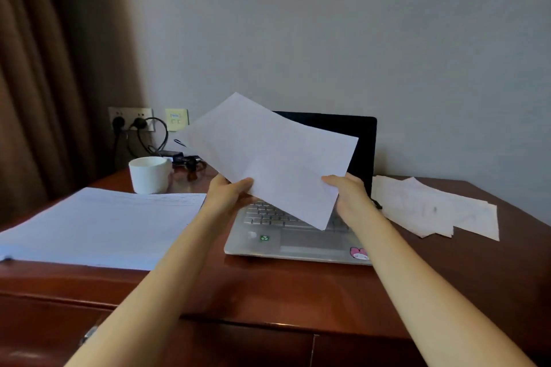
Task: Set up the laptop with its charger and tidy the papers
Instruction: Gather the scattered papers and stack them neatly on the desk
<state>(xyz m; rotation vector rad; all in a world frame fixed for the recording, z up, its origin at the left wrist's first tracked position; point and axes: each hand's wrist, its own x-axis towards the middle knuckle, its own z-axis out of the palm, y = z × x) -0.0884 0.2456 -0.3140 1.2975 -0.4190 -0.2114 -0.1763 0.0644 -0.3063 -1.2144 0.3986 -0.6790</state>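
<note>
The left forearm (143, 277) and right forearm (417, 277) are stretched over the front edge of the worktop (268, 286). A single white sheet (268, 158) is held in the air above the keyboard of the open laptop (310, 244), tilted, with its far corner raised. The left grip (231, 192) is clamped on the sheet's near edge, thumb on the near face. The right grip (347, 191) is clamped on the right-hand edge in the same way.

The sheet is judged to be very light, limp and easily creased. It is best held at two well-separated edge points under light pressure, so that sag is limited.

A squared stack (98, 223) lies at the left, and loose papers (432, 208) lie fanned at the right. These are best gathered by their edges. The charger (176, 155) lies behind the mug (149, 174), and its cable appears to run to the wall socket (131, 119).
</note>
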